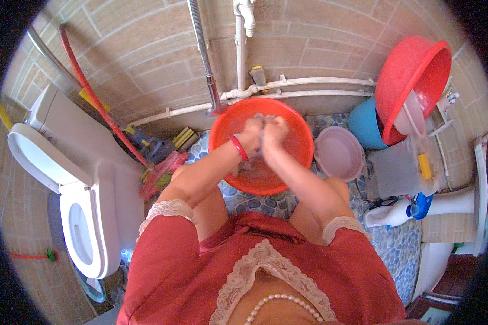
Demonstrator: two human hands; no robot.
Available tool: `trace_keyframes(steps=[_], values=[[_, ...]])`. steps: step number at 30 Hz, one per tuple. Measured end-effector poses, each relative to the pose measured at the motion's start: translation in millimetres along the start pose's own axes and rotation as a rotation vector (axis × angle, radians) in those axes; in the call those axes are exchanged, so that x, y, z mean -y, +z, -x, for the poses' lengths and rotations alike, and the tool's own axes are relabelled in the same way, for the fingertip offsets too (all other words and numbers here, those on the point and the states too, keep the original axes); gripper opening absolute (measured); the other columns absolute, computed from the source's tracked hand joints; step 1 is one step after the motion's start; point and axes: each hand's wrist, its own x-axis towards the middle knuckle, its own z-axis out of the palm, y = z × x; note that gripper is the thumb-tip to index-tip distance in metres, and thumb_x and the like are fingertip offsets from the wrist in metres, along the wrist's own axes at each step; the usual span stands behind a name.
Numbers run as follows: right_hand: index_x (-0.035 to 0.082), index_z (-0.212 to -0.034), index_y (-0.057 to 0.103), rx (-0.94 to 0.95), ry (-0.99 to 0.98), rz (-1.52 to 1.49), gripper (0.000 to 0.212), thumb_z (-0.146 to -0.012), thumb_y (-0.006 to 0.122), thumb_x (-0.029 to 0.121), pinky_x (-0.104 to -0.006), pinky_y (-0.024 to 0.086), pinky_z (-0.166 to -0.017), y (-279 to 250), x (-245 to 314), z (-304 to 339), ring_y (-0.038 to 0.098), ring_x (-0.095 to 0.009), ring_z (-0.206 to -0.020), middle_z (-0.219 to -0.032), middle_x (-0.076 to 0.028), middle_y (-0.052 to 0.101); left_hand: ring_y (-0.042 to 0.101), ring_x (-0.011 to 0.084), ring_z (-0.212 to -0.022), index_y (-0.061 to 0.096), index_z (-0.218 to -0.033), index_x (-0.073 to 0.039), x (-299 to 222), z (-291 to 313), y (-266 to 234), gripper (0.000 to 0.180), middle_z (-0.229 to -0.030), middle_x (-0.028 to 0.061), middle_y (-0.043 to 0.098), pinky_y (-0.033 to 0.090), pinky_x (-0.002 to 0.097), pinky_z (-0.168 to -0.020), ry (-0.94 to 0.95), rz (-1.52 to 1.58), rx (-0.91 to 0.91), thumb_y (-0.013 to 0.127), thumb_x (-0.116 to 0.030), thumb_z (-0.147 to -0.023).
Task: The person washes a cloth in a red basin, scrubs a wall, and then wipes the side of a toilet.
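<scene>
A round orange-red basin [303, 116] with water in it stands on the floor in front of me. Over its middle my left hand [250, 134], below a red bangle [238, 148], is closed and pressed against my right hand [274, 131]. The right hand is curled shut as well. Between them shows a bit of a greyish, wet, cloth-like wad [262, 117]; the fingers hide most of it. Both forearms reach over the near rim.
Right of the basin sits a small pale pink basin [340, 153]. Beyond it are a blue bucket [365, 124], a large red tub [401, 81] and a white bottle [387, 215]. A toilet [81, 227] stands left, near a red hose [95, 103]. White pipes [320, 93] run along the wall.
</scene>
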Motion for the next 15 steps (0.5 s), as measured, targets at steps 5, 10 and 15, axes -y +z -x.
trace_keyframes(steps=[5,10,15], values=[[0.004,-0.057,0.047,0.066,-0.291,0.621,0.022,-0.078,0.054,0.006,-0.0299,0.039,-0.05,-3.2,2.7,3.5,0.048,-0.011,-0.056,-0.057,-0.001,0.049,0.054,0.0206,-0.074,0.055,-0.081,-0.006,7.7,-2.6,2.7,0.032,-0.082,0.0091,0.057,0.044,0.0406,-0.064,0.077,0.532,0.291,0.04,-0.032,-0.09],[0.005,-0.058,0.047,-0.027,0.151,-0.032,0.021,-0.076,0.058,0.007,-0.0306,0.036,-0.045,-4.3,35.6,-17.5,0.044,-0.01,-0.052,-0.055,-0.001,0.048,0.055,0.0239,-0.081,0.057,-0.101,-0.001,16.7,6.7,34.6,0.037,-0.095,0.0126,0.059,0.044,0.0396,-0.069,-0.11,0.319,-0.103,0.044,-0.034,-0.089],[0.003,-0.055,0.043,0.088,-0.429,0.509,0.029,-0.078,0.058,0.01,-0.0318,0.035,-0.047,-8.1,-10.5,13.8,0.041,-0.01,-0.054,-0.056,-0.001,0.046,0.054,0.0221,-0.063,0.058,-0.081,-0.007,-14.2,2.7,-2.5,0.032,-0.077,0.0092,0.059,0.044,0.0395,-0.055,0.09,-0.221,-0.099,0.039,-0.031,-0.089]])
